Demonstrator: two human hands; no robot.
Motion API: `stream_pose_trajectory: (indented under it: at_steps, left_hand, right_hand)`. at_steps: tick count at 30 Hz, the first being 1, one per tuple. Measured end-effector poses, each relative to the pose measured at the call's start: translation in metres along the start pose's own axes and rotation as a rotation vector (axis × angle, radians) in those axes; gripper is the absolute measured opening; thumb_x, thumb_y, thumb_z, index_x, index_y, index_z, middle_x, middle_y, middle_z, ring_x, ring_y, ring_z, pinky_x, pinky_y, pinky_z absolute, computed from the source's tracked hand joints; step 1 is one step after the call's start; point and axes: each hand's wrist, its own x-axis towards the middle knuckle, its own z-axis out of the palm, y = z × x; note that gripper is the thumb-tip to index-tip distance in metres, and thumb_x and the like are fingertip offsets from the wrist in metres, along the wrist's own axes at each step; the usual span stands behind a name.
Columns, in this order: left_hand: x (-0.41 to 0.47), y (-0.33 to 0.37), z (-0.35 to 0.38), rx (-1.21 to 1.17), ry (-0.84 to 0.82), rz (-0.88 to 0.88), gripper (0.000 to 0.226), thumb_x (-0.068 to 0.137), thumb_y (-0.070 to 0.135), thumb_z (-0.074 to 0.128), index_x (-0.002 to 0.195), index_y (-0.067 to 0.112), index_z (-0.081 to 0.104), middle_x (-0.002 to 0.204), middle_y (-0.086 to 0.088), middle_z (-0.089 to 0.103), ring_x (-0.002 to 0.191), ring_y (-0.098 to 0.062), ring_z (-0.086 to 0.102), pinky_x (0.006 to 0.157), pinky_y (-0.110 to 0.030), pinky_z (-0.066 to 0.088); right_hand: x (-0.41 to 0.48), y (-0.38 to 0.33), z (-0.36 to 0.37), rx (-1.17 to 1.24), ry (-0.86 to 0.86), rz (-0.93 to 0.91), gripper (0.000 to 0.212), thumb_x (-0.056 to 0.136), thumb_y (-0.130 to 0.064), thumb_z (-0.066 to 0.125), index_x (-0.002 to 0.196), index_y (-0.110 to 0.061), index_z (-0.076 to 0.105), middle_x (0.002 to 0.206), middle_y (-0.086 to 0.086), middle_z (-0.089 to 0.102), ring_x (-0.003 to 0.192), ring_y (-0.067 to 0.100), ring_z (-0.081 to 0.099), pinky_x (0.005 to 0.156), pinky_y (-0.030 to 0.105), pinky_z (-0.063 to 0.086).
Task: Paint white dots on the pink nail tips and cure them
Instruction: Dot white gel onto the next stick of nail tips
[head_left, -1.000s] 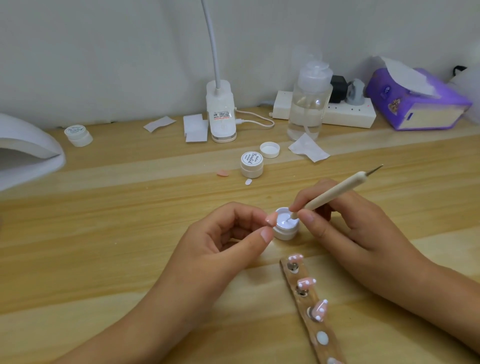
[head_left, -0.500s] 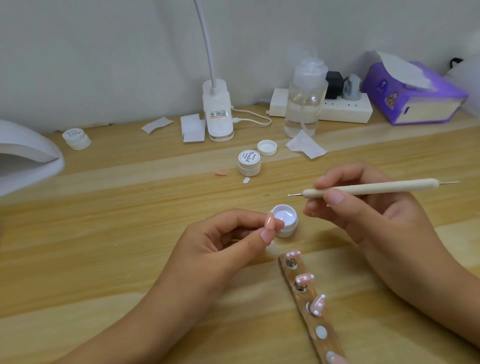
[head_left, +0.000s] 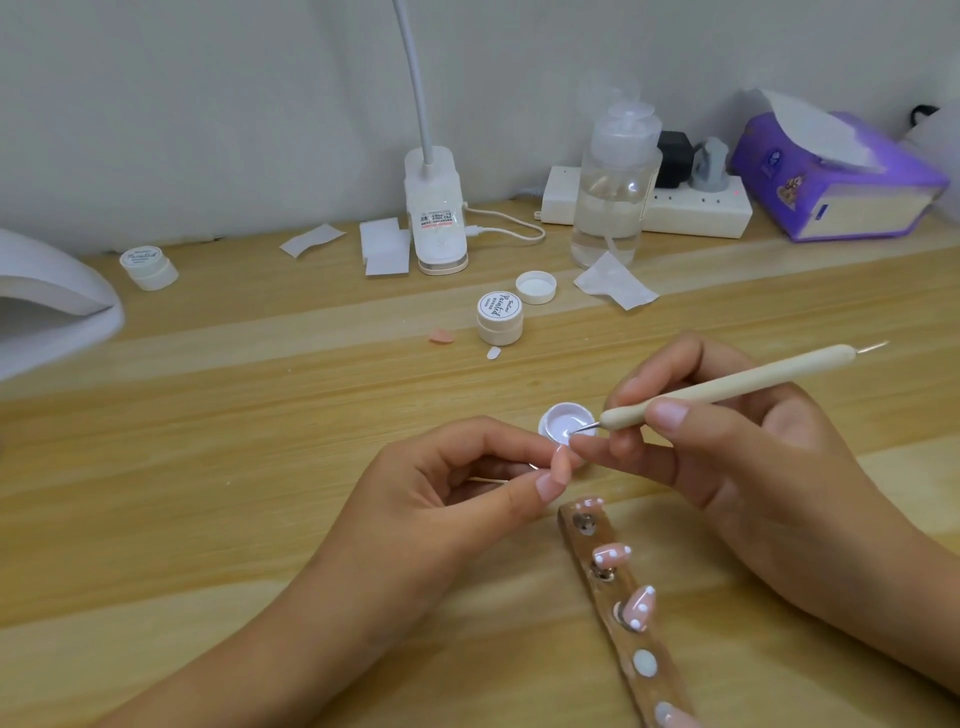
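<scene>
My left hand (head_left: 447, 488) pinches a pink nail tip (head_left: 561, 463) between thumb and forefinger, just in front of the open pot of white gel (head_left: 566, 419). My right hand (head_left: 727, 457) grips a cream dotting tool (head_left: 727, 388) like a pen, its metal point down at the nail tip, one finger touching my left fingertips. A wooden holder strip (head_left: 618, 618) in front carries three pink tips with white dots (head_left: 640, 607) and two pale tips nearer me.
A white curing lamp (head_left: 52, 301) sits at the left edge. Behind are a closed gel pot (head_left: 500, 318), a loose lid (head_left: 536, 287), a loose pink tip (head_left: 442, 336), paper scraps, a desk lamp base (head_left: 436, 218), a clear pump bottle (head_left: 615, 187), a power strip and a purple tissue box (head_left: 836, 176).
My right hand lifted the tool out of the gel pot, held it level, then brought its point down to the nail tip in my left hand. My left hand barely moved.
</scene>
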Motion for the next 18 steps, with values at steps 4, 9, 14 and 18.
stream_pose_trajectory:
  at_steps: [4, 9, 14, 18]
  left_hand:
    - [-0.0001, -0.0001, 0.0000, -0.002, -0.015, 0.007, 0.021, 0.067, 0.035, 0.078, 0.083, 0.022, 0.077, 0.086, -0.003, 0.074, 0.079, -0.005, 0.065, 0.072, -0.015, 0.050]
    - [-0.0007, 0.0014, 0.0007, -0.008, -0.040, 0.014, 0.017, 0.069, 0.031, 0.079, 0.082, 0.020, 0.077, 0.086, -0.002, 0.075, 0.080, -0.006, 0.066, 0.073, -0.016, 0.050]
    - [-0.0012, 0.0004, 0.0009, -0.002, -0.032, 0.010, 0.011, 0.072, 0.024, 0.074, 0.081, 0.018, 0.076, 0.085, -0.004, 0.074, 0.079, -0.008, 0.065, 0.074, -0.018, 0.051]
    - [-0.0012, 0.0007, 0.0006, 0.006, -0.041, 0.017, 0.010, 0.072, 0.026, 0.078, 0.080, 0.020, 0.076, 0.086, -0.004, 0.074, 0.078, -0.007, 0.065, 0.073, -0.017, 0.051]
  right_hand:
    - [-0.0006, 0.0007, 0.0006, -0.030, -0.011, -0.012, 0.008, 0.079, -0.021, 0.062, 0.082, -0.021, 0.069, 0.082, 0.000, 0.073, 0.078, 0.014, 0.072, 0.082, 0.036, 0.057]
    - [-0.0013, -0.0009, 0.0012, -0.026, -0.025, -0.020, 0.009, 0.078, -0.020, 0.060, 0.079, -0.022, 0.069, 0.081, -0.001, 0.072, 0.075, 0.014, 0.071, 0.080, 0.033, 0.057]
    - [-0.0018, -0.0011, 0.0011, -0.030, -0.027, -0.016, 0.008, 0.077, -0.020, 0.061, 0.078, -0.022, 0.068, 0.081, 0.000, 0.072, 0.076, 0.016, 0.072, 0.079, 0.030, 0.057]
    - [-0.0018, -0.0013, 0.0014, -0.029, -0.027, -0.018, 0.008, 0.077, -0.020, 0.061, 0.078, -0.022, 0.068, 0.080, 0.001, 0.072, 0.075, 0.015, 0.071, 0.079, 0.030, 0.057]
